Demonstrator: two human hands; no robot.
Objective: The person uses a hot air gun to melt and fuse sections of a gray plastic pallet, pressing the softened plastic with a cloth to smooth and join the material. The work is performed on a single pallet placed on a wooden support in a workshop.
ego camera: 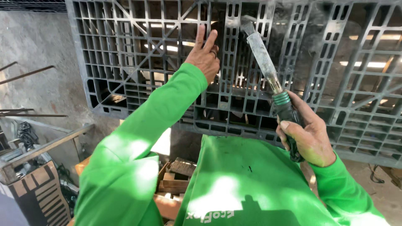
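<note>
Left hand: open, fingers flat against the grey plastic pallet.
Right hand: closed around the green-handled chisel, blade touching the pallet.

Plastic pallet stands up front, filling 12 o'clock. Left hand lies flat on it around 11, right hand at 3 holds a heat tool angled up onto the grid. Wood scraps sit below at 6, metal frame at 8.

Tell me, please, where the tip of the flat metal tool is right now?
In the head view, upper centre-right: the tool in the right hand has its tip against the grey plastic pallet, beside the left hand.
</note>
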